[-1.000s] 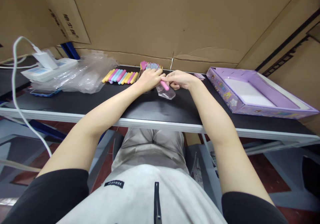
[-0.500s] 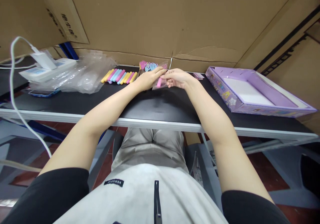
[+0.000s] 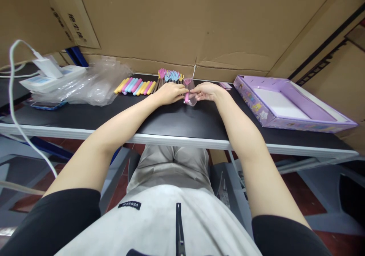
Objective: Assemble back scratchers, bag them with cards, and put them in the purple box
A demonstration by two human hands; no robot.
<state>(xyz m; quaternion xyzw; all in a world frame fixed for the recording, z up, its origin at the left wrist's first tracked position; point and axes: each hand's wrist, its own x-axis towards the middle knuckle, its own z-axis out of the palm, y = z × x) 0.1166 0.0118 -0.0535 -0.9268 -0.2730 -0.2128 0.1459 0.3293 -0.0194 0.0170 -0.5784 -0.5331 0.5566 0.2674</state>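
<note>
Counter (image 3: 182,121): open strip along near edge. Left hand (image 3: 172,93) and right hand (image 3: 207,91) pinch clear bag (image 3: 192,100), pink-handled piece (image 3: 187,97) inside, far middle. Cardboard (image 3: 222,27) bounds far side; purple box (image 3: 269,116) right, plastic bags (image 3: 98,86) left.

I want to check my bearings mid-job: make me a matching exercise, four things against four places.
1. Purple box
2. Clear bag pile
3. Bagged pink tool
4. White cable

A. Between left hand and right hand
B. Looping down at far left
C. Right part of the table
D. Just left of the coloured handles

Pairs: 1-C, 2-D, 3-A, 4-B
</note>
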